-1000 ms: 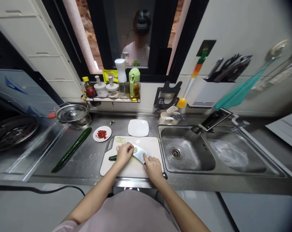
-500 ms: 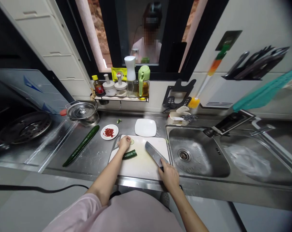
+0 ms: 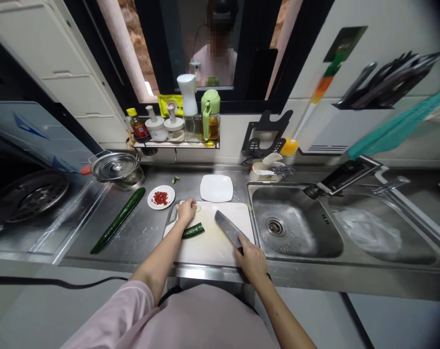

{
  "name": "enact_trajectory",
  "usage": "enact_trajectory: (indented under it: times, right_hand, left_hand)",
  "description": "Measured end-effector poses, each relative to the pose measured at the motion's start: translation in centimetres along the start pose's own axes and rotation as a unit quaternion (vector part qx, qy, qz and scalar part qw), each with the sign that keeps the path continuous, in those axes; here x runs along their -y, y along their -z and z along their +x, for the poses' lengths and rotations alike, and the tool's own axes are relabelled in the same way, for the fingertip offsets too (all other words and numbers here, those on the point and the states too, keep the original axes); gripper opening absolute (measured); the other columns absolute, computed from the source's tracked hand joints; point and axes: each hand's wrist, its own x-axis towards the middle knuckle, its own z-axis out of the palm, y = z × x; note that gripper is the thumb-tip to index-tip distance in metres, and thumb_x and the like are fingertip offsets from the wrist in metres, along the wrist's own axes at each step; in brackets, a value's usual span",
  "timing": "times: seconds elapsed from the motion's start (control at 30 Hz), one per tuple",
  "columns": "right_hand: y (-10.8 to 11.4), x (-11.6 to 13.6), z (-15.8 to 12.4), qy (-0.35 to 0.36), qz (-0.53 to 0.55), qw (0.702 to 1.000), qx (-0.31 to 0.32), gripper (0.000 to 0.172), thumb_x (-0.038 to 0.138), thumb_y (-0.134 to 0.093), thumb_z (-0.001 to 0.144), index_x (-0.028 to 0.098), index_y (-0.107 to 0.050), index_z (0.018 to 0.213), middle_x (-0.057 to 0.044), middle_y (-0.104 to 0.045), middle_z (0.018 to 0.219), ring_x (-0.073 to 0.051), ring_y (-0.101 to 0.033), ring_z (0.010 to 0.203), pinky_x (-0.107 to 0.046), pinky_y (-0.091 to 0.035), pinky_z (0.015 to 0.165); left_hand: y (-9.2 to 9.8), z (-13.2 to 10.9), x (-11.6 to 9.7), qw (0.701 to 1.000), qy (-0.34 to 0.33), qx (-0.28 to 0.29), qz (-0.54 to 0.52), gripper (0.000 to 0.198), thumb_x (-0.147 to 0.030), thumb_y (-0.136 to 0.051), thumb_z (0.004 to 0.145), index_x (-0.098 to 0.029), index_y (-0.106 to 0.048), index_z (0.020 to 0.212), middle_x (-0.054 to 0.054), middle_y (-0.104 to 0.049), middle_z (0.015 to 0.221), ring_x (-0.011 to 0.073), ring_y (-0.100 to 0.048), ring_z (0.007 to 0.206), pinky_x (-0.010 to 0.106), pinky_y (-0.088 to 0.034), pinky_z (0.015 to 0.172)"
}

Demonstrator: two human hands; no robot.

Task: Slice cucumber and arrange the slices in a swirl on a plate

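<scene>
My right hand (image 3: 253,258) is closed round the handle of a broad kitchen knife (image 3: 227,229). Its blade points away and to the left, over the white cutting board (image 3: 216,253). At the board's far left, my left hand (image 3: 186,212) has its fingers pinched together at a thin, pale cucumber slice (image 3: 198,208), partly covered by the fingertips. A cut piece of dark green cucumber (image 3: 194,230) lies nearer me, its left end hidden behind my left forearm. Another small slice (image 3: 249,207) rests at the board's far right corner.
A whole cucumber (image 3: 118,220) lies to the left. Beyond the board stand a plate of chopped red bits (image 3: 151,203) and a white square plate (image 3: 216,188). The sink (image 3: 296,220) borders the board's right; a lidded steel pot (image 3: 127,179) and pan (image 3: 26,196) stand left.
The camera view has shifted slightly, moving everything a little left and up in the picture. Both hands stay nearly still relative to the board, the left at the slice, the right on the knife.
</scene>
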Motion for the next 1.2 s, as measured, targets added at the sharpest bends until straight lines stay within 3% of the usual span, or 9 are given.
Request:
enact_trajectory:
  times: [0.47, 0.63, 0.87, 1.2]
  right_hand:
    - [0.0, 0.2, -0.1, 0.000, -0.002, 1.000, 0.011, 0.048, 0.031, -0.047, 0.090, 0.021, -0.048, 0.137, -0.008, -0.069, 0.104, -0.023, -0.063, 0.097, -0.030, -0.040, 0.084]
    - [-0.1, 0.2, -0.2, 0.000, 0.006, 1.000, 0.008, 0.046, 0.030, -0.046, 0.090, 0.020, -0.049, 0.136, -0.008, -0.069, 0.105, -0.022, -0.063, 0.098, -0.030, -0.039, 0.084]
    - [-0.2, 0.2, -0.1, -0.001, 0.015, 1.000, 0.011, 0.047, 0.032, -0.047, 0.090, 0.020, -0.048, 0.136, -0.008, -0.069, 0.107, -0.022, -0.063, 0.099, -0.030, -0.039, 0.085]
    - [-0.1, 0.7, 0.0, -0.005, 0.013, 1.000, 0.019, 0.047, 0.032, -0.046, 0.091, 0.021, -0.048, 0.136, -0.008, -0.069, 0.107, -0.023, -0.063, 0.099, -0.031, -0.040, 0.085]
  left_hand:
    - [0.0, -0.2, 0.3, 0.999, -0.034, -0.019, 0.032, 0.017, -0.024, -0.056, 0.084, -0.023, -0.066, 0.097, 0.007, -0.068, 0.100, 0.0244, -0.056, 0.101, 0.038, -0.029, 0.090]
    - [0.4, -0.7, 1.1, 0.997, -0.039, -0.059, 0.037, 0.021, -0.032, -0.053, 0.087, -0.024, -0.069, 0.098, 0.008, -0.068, 0.106, 0.0269, -0.052, 0.104, 0.042, -0.028, 0.091]
    - [1.0, -1.8, 3.4, 0.988, -0.119, -0.052, 0.088, 0.023, -0.030, -0.053, 0.088, -0.030, -0.069, 0.105, 0.007, -0.067, 0.112, 0.0270, -0.048, 0.107, 0.044, -0.027, 0.091]
    - [0.5, -1.8, 3.8, 0.975, -0.188, -0.078, 0.092, 0.022, -0.031, -0.052, 0.090, -0.028, -0.072, 0.096, 0.006, -0.071, 0.107, 0.0259, -0.051, 0.102, 0.046, -0.026, 0.091]
